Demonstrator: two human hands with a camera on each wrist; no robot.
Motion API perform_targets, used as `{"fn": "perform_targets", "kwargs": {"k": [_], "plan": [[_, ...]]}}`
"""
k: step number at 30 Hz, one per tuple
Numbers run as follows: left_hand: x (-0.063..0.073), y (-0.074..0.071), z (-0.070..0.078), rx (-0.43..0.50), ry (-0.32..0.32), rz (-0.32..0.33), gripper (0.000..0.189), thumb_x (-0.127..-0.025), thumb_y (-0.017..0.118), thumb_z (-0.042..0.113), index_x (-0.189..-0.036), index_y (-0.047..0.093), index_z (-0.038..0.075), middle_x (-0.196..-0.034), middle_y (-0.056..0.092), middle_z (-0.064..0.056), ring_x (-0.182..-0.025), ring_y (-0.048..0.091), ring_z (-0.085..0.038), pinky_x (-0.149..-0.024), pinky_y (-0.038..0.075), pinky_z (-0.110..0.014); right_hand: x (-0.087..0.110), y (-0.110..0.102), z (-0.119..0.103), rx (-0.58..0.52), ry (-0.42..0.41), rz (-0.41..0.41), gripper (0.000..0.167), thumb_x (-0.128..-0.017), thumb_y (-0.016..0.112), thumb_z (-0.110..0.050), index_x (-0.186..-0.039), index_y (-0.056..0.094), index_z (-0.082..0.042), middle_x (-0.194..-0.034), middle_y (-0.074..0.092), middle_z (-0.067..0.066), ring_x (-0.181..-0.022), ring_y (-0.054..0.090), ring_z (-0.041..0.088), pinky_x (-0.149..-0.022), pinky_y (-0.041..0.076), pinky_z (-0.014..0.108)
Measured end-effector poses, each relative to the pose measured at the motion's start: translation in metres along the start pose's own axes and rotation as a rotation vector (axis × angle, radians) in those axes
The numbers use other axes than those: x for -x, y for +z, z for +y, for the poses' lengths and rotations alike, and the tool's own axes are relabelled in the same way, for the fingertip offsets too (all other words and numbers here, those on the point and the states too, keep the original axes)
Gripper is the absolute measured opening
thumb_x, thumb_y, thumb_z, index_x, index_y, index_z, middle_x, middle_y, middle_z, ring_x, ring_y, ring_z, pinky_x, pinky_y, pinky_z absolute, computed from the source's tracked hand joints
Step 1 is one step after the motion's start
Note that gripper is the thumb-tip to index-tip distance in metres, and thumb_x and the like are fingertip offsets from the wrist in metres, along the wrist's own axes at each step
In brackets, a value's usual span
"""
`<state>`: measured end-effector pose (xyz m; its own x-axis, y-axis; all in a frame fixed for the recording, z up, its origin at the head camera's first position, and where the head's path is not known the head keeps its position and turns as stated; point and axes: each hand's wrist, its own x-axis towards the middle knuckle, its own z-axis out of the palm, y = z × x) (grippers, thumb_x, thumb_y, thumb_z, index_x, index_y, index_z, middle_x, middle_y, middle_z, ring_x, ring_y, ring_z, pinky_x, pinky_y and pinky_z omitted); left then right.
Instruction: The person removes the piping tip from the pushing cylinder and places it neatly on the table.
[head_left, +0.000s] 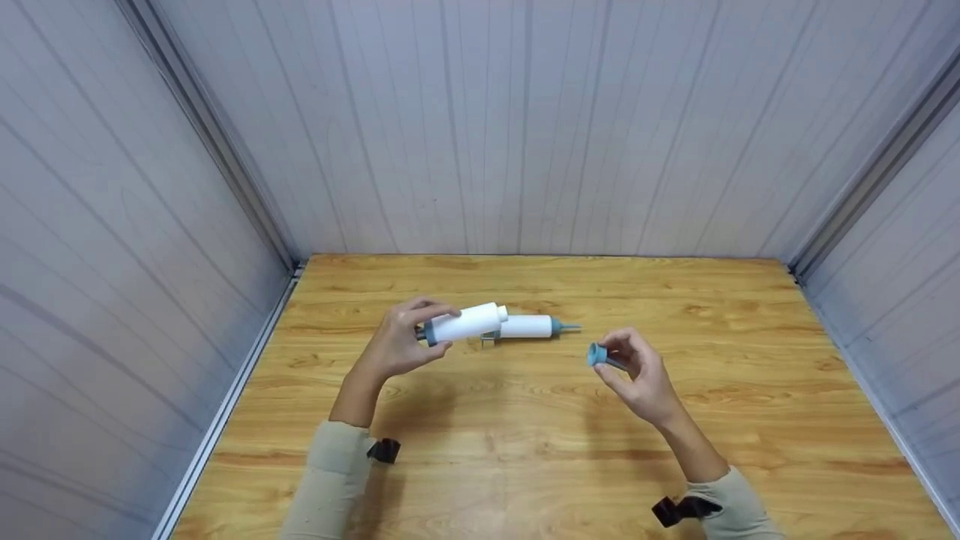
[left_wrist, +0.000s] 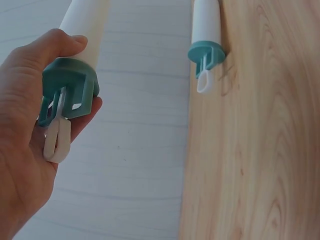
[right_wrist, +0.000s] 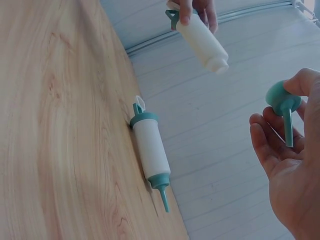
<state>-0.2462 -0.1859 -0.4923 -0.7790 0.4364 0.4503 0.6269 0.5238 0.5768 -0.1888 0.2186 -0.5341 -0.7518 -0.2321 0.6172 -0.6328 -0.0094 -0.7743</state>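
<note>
My left hand (head_left: 401, 341) grips a white syringe-like dispenser (head_left: 466, 322) around its rear end, thumb and fingers on opposite sides. In the left wrist view, its teal end collar (left_wrist: 65, 80) and off-white pull loop (left_wrist: 58, 142) face the palm. The front of this barrel shows a bare white neck (right_wrist: 218, 65) pointing toward the right. My right hand (head_left: 643, 384) pinches a teal nozzle cap (right_wrist: 283, 102) between thumb and fingers, its wide mouth turned toward the left hand and apart from the barrel. Both hands are raised above the table.
A second white dispenser (right_wrist: 151, 150) lies on the wooden table (head_left: 495, 450) behind the hands, its teal nozzle (head_left: 566, 327) fitted and pointing right. Pale panel walls (head_left: 480, 127) enclose the table at the back and both sides. Black straps (head_left: 384, 450) sit on the wrists.
</note>
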Motion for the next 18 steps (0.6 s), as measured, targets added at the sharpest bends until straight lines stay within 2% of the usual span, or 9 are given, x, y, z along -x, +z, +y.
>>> {"fn": "perform_targets", "kwargs": {"k": [3, 11, 18], "plan": [[0.003, 0.002, -0.005, -0.027, -0.022, 0.002, 0.043, -0.087, 0.093, 0.002, -0.128, 0.084, 0.01, -0.13, 0.078, -0.021, -0.118, 0.076, -0.042, -0.094, 0.069, -0.058, 0.001, 0.001, 0.0, 0.003, 0.007, 0.005, 0.031, -0.09, 0.064, 0.031, -0.119, 0.055, 0.023, -0.116, 0.069, -0.007, -0.107, 0.073, 0.0, -0.097, 0.062, 0.016], [0.013, 0.011, -0.02, -0.076, -0.141, -0.014, 0.04, -0.086, 0.091, 0.001, -0.122, 0.078, 0.013, -0.131, 0.077, -0.019, -0.124, 0.072, -0.042, -0.1, 0.065, -0.063, 0.004, 0.001, -0.002, 0.012, 0.044, 0.01, 0.031, -0.091, 0.064, 0.029, -0.12, 0.054, 0.025, -0.115, 0.07, -0.01, -0.106, 0.073, -0.001, -0.097, 0.062, 0.015], [0.024, 0.022, -0.035, -0.103, -0.167, -0.037, 0.038, -0.084, 0.091, 0.0, -0.118, 0.077, 0.01, -0.129, 0.076, -0.021, -0.12, 0.073, -0.043, -0.1, 0.065, -0.062, 0.004, 0.002, 0.0, 0.012, 0.032, 0.008, 0.032, -0.09, 0.064, 0.03, -0.12, 0.055, 0.024, -0.116, 0.07, -0.009, -0.106, 0.073, 0.0, -0.095, 0.062, 0.015]]}}
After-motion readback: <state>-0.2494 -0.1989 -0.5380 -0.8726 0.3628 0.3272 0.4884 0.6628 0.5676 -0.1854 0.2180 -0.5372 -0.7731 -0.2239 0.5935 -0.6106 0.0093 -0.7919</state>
